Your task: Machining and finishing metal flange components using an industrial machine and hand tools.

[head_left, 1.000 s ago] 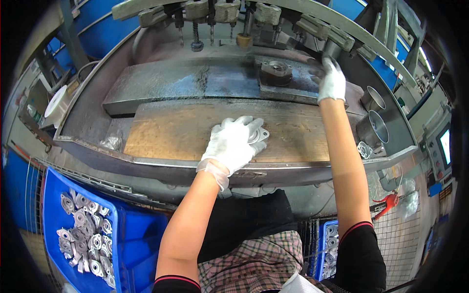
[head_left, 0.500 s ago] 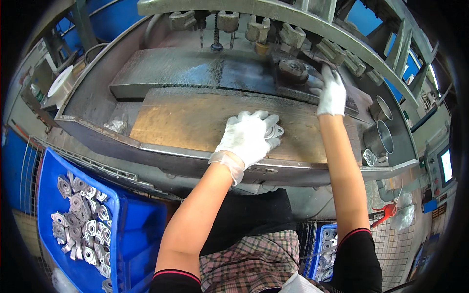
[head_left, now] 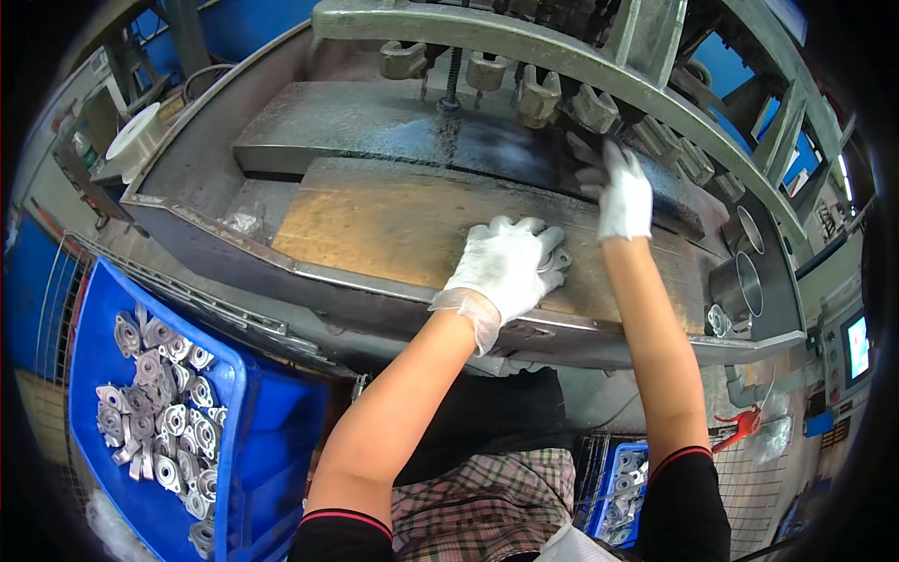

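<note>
My left hand (head_left: 513, 267), in a white glove, is closed on a grey metal flange casting (head_left: 558, 260). It rests on the wooden board (head_left: 375, 220), and most of the casting is hidden beneath my palm and fingers. Farther right and higher, my gloved right hand (head_left: 625, 195) reaches beneath the row of machine clamp heads (head_left: 538, 98). Its fingers are spread, blurred and dark at the tips, and no object shows in them. Behind the board lies a long dark metal plate (head_left: 346, 126) with grit on it.
A blue bin (head_left: 239, 421) of metal castings stands at lower left; a smaller blue crate (head_left: 599, 482) holds more at lower right. Two metal cups (head_left: 740, 286) stand at the tray's right end. The thick machine bar (head_left: 524, 42) crosses overhead. A lit screen (head_left: 857, 347) is far right.
The view has shifted. My right hand has come away from the round metal part it was beside, which I no longer see. My left hand keeps the casting, now farther right in view.
</note>
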Demonstrator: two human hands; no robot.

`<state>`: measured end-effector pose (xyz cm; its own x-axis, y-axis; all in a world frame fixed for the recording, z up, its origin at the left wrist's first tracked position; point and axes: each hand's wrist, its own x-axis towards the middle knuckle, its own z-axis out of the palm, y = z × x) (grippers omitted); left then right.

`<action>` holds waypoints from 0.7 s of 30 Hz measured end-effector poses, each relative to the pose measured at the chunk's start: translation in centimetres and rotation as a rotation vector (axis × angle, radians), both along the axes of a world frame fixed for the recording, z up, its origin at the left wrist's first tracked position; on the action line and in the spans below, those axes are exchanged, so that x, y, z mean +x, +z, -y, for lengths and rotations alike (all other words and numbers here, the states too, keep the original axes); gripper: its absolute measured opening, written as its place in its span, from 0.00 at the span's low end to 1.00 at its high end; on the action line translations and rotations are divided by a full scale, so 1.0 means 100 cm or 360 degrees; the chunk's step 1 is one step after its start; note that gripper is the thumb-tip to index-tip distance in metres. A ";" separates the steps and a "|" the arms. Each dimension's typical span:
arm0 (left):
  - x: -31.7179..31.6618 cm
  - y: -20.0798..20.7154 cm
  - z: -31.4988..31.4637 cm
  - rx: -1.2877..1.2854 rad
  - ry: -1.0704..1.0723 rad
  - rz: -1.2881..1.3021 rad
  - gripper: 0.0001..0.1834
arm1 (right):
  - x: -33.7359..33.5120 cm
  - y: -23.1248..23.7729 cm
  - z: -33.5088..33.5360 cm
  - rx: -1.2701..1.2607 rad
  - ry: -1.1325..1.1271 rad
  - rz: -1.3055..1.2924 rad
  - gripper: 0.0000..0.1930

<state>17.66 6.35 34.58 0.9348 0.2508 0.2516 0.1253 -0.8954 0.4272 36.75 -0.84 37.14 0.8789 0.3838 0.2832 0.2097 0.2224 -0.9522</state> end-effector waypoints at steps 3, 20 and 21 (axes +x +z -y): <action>-0.001 -0.001 0.000 0.0057 0.0006 0.0055 0.27 | 0.009 0.001 -0.035 -0.0172 0.0026 0.0071 0.14; 0.003 -0.011 -0.001 0.0083 0.0052 0.0225 0.21 | -0.047 -0.004 -0.083 -0.0277 0.0073 0.0506 0.18; 0.004 -0.011 -0.001 0.0117 0.0043 0.0210 0.20 | -0.055 -0.007 -0.078 -0.0375 0.0160 0.0501 0.20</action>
